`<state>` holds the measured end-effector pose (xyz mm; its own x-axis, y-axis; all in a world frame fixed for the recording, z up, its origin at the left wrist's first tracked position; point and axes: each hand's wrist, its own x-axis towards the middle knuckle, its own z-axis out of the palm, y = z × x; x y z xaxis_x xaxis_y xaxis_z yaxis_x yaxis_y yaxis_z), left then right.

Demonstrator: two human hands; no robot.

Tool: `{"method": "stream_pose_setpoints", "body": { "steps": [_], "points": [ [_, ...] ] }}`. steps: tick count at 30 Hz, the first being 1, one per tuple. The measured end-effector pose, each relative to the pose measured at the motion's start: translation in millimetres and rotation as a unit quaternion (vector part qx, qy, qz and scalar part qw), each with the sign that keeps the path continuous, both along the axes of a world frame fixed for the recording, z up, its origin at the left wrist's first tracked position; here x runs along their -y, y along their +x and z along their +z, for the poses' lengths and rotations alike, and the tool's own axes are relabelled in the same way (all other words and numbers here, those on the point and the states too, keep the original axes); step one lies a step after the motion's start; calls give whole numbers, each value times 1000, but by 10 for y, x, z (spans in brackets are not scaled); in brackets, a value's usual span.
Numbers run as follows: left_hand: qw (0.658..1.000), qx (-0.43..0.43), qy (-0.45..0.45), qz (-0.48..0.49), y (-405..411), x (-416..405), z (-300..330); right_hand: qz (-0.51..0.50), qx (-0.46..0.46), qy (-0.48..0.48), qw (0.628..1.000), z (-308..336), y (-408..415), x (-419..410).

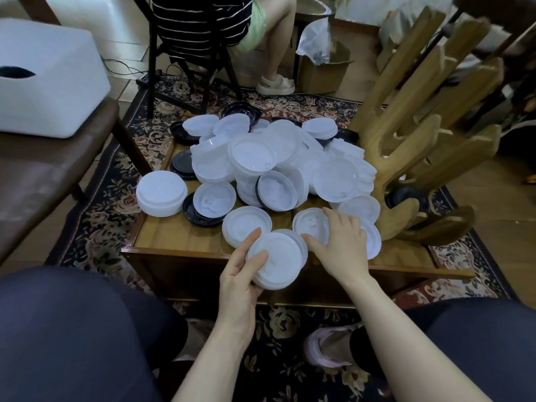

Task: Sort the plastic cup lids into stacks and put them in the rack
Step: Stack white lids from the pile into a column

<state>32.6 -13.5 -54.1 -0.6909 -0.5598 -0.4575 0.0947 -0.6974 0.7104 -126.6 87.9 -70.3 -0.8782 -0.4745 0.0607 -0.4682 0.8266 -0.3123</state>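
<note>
left hand [240,274] holds lid stack [278,261], right hand [342,242] on lids [311,223].

The scene is being viewed from a single wide-angle camera worn on the head, which is being aimed forward and steeply down. The low wooden table [179,239] is being framed close at centre, with the wearer's knees at the bottom edge. Straight lines are being bent near the borders.

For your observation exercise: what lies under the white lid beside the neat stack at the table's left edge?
A black lid lies under that white lid, its dark rim showing at the left and bottom. The wooden table carries both. Whether more lids sit beneath is hidden.
</note>
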Motion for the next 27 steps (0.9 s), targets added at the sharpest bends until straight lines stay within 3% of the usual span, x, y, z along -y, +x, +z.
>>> {"method": "stream_pose_setpoints", "body": {
  "steps": [4,11,19,27],
  "points": [
    [1000,5,-17,2,32,-30,4,-11,6,-26,1000,-17,-24,-11],
    [1000,0,-8,-4,22,-66,-11,-52,4,-170,984,-70,-109,-44],
    [1000,-4,-6,0,21,-40,-35,-61,-1,-102,993,-103,-124,-105],
    [1000,-1,4,-29,11,-28,-50,-152,66,-242,956,215,-65,-103]
  ]
}}
